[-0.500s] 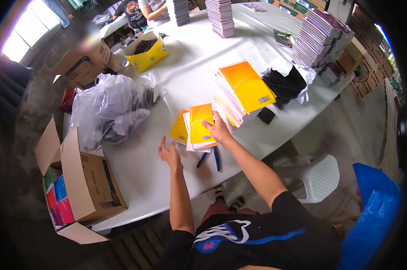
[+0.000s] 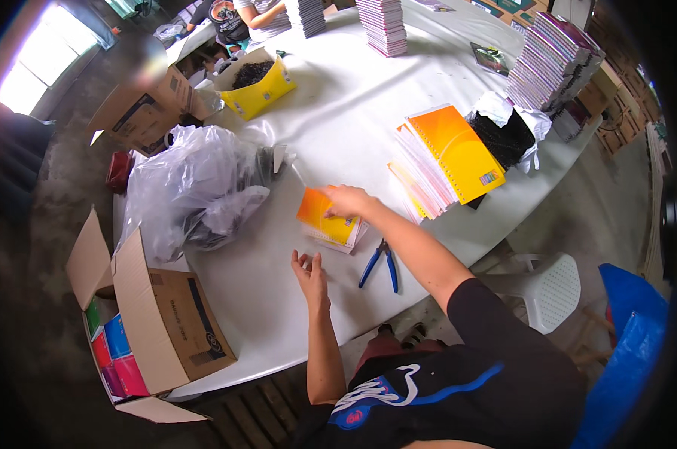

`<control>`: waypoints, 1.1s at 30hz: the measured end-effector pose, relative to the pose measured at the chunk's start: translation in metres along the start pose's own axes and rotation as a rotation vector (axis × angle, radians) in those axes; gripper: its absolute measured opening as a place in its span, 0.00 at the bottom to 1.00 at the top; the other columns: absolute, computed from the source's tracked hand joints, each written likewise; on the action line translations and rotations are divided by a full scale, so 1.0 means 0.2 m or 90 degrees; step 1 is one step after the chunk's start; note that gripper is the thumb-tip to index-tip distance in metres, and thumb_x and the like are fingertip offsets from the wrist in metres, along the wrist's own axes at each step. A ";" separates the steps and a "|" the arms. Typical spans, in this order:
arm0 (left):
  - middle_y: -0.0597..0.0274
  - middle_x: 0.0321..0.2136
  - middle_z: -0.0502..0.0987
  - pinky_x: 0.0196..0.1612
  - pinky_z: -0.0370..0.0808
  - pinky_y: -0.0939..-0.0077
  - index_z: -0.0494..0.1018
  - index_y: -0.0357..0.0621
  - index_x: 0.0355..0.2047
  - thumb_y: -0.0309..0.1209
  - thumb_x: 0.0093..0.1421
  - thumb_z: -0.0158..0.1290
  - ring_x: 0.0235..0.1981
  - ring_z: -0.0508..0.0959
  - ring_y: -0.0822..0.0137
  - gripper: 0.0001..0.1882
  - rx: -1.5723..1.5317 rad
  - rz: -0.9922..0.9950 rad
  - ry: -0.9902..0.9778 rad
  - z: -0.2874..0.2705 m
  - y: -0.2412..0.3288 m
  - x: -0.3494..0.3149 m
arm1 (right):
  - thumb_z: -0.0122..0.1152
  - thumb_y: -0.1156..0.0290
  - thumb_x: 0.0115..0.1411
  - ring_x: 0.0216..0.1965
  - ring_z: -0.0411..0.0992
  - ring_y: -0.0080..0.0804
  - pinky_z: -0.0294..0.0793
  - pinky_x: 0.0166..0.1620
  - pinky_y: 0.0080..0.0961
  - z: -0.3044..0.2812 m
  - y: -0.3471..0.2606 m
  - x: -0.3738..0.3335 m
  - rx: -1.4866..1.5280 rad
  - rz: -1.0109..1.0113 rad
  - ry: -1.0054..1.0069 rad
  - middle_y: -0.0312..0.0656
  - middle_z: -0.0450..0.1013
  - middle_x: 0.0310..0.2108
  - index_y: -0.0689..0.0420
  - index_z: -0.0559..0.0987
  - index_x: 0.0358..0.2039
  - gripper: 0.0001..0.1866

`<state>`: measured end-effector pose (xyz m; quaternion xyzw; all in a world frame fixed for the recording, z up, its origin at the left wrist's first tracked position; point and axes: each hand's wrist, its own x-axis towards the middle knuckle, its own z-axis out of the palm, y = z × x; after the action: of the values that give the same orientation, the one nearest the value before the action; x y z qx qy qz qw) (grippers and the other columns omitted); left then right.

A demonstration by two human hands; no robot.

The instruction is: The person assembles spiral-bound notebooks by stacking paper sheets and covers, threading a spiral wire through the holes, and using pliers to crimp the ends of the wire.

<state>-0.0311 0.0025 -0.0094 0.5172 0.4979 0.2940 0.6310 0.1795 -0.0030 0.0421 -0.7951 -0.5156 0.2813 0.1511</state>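
Observation:
A small pile of orange-and-yellow notebooks point(image 2: 325, 217) lies on the white-covered table in front of me. My right hand point(image 2: 349, 202) reaches over the pile with its thumb on the top notebook's cover, gripping that notebook; its other fingers are partly hidden. Just nearer to me, my left hand point(image 2: 310, 278) is raised off the table, fingers apart and holding nothing. Blue-handled pliers point(image 2: 379, 266) rest to the right of the pile, handles toward me. Farther right stands a taller, slanting stack of spiral-bound notebooks point(image 2: 458, 153) with the same orange-and-yellow covers.
A clear plastic bag point(image 2: 203, 183) and an open carton point(image 2: 177, 318) of coloured packs are at left. Beyond is a yellow box point(image 2: 260, 90) of black pieces. Black coils point(image 2: 503, 138) and tall notebook stacks point(image 2: 548, 63) stand right, near a white stool point(image 2: 552, 292). Another person point(image 2: 260, 19) is far off.
My right hand has moved left, bringing the notebook it held onto the other one, so they form one pile. The pliers show fully now. The view has shifted slightly.

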 end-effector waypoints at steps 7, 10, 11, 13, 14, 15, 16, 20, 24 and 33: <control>0.40 0.59 0.53 0.61 0.51 0.55 0.54 0.38 0.60 0.32 0.57 0.54 0.61 0.53 0.46 0.34 0.373 0.488 0.060 0.13 0.06 -0.20 | 0.66 0.58 0.49 0.37 0.73 0.40 0.72 0.42 0.35 0.21 0.02 -0.36 -0.156 -0.155 0.445 0.45 0.70 0.46 0.46 0.62 0.61 0.39; 0.38 0.58 0.53 0.60 0.51 0.49 0.56 0.37 0.57 0.33 0.55 0.57 0.59 0.55 0.41 0.33 0.357 0.642 -0.098 0.18 -0.04 -0.43 | 0.62 0.69 0.55 0.39 0.73 0.36 0.72 0.44 0.32 0.27 0.11 -0.87 0.340 -0.315 0.202 0.43 0.73 0.38 0.51 0.69 0.56 0.27; 0.38 0.57 0.55 0.59 0.53 0.48 0.57 0.38 0.56 0.33 0.52 0.59 0.59 0.55 0.41 0.34 0.321 0.664 -0.185 0.19 -0.13 -0.52 | 0.60 0.75 0.55 0.37 0.73 0.27 0.72 0.43 0.26 0.25 0.12 -1.13 0.522 -0.167 0.106 0.39 0.74 0.35 0.54 0.71 0.54 0.25; 0.39 0.55 0.59 0.59 0.54 0.49 0.60 0.43 0.54 0.30 0.47 0.62 0.58 0.57 0.43 0.34 0.323 0.688 -0.340 0.31 -0.15 -0.72 | 0.58 0.77 0.55 0.37 0.74 0.25 0.73 0.43 0.25 0.37 0.31 -1.51 0.769 -0.062 0.229 0.37 0.75 0.34 0.58 0.73 0.49 0.19; 0.41 0.55 0.60 0.59 0.55 0.49 0.63 0.45 0.52 0.30 0.46 0.62 0.58 0.58 0.43 0.32 0.327 0.655 -0.419 0.33 -0.19 -0.86 | 0.58 0.77 0.54 0.36 0.74 0.25 0.73 0.41 0.22 0.48 0.41 -1.73 0.858 0.023 0.322 0.37 0.75 0.34 0.57 0.74 0.47 0.18; 0.43 0.54 0.60 0.59 0.55 0.49 0.64 0.45 0.52 0.30 0.45 0.62 0.58 0.58 0.44 0.32 0.355 0.660 -0.484 0.39 -0.19 -0.92 | 0.58 0.77 0.54 0.36 0.74 0.24 0.73 0.39 0.20 0.55 0.53 -1.90 0.931 0.093 0.427 0.37 0.75 0.34 0.57 0.75 0.46 0.17; 0.45 0.54 0.61 0.59 0.55 0.49 0.65 0.45 0.51 0.29 0.44 0.62 0.58 0.58 0.44 0.32 0.383 0.672 -0.545 0.47 -0.19 -0.96 | 0.57 0.77 0.54 0.35 0.73 0.23 0.71 0.38 0.18 0.59 0.66 -2.03 0.947 0.230 0.540 0.36 0.75 0.34 0.56 0.75 0.44 0.15; 0.50 0.54 0.62 0.60 0.55 0.51 0.65 0.45 0.52 0.29 0.41 0.62 0.58 0.58 0.45 0.34 0.520 0.733 -0.570 0.83 -0.20 -0.97 | 0.63 0.61 0.51 0.40 0.71 0.25 0.69 0.41 0.31 1.11 1.43 -2.42 1.189 0.654 0.751 0.38 0.72 0.41 0.53 0.72 0.48 0.23; 0.52 0.49 0.65 0.55 0.59 0.53 0.65 0.47 0.54 0.34 0.42 0.64 0.53 0.63 0.48 0.36 0.649 0.738 -0.543 0.93 -0.24 -0.88 | 0.67 0.45 0.46 0.60 0.55 0.31 0.59 0.54 0.45 1.40 1.78 -2.53 1.539 0.809 0.987 0.43 0.53 0.60 0.48 0.55 0.62 0.48; 0.56 0.51 0.62 0.54 0.59 0.51 0.65 0.55 0.54 0.35 0.39 0.66 0.54 0.61 0.52 0.39 0.894 0.801 -0.532 0.74 -0.18 -0.74 | 0.69 0.42 0.45 0.64 0.50 0.35 0.52 0.61 0.39 1.69 2.23 -2.54 1.519 0.284 1.530 0.40 0.51 0.64 0.51 0.54 0.64 0.52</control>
<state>0.0521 -0.1934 -0.0001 0.9971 -0.0624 0.0104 0.0412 0.1457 -0.6693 -0.3159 0.0493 -0.4737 0.2163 -0.8523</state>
